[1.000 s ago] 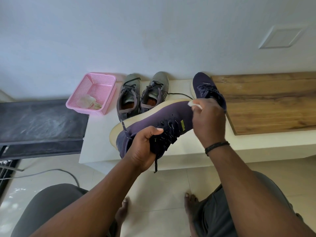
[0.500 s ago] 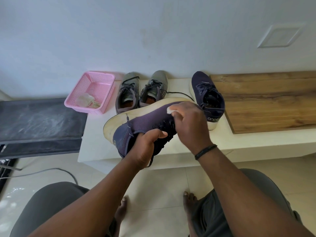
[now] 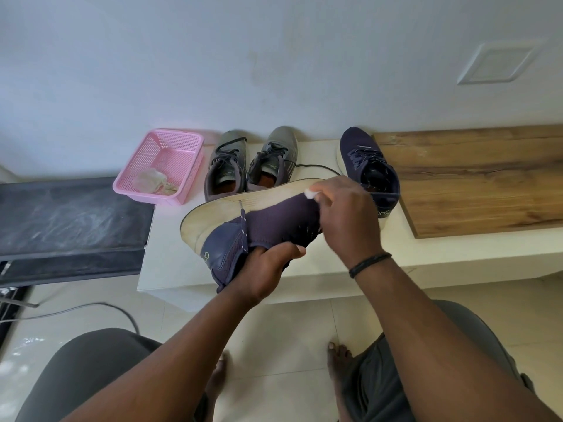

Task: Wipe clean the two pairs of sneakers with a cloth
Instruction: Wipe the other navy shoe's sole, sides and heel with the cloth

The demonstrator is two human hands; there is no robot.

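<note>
Frame centre: left hand (image 3: pixel 268 266) grips navy sneaker (image 3: pixel 268 226) at collar; right hand (image 3: pixel 341 208) pinches cloth (image 3: pixel 311 194). Best kept steady, wiped along upper with firm strokes.

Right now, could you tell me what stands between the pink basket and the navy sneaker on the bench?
The grey pair, side by side, in the head view.

1. One head-worn wide-angle view looks forward and down from a seated person
2. It sits close over the hands (image 3: pixel 304 236), with knees and floor (image 3: pixel 289 327) below
3. The worktop (image 3: pixel 441 251) and wall (image 3: pixel 274 56) lie ahead
</note>
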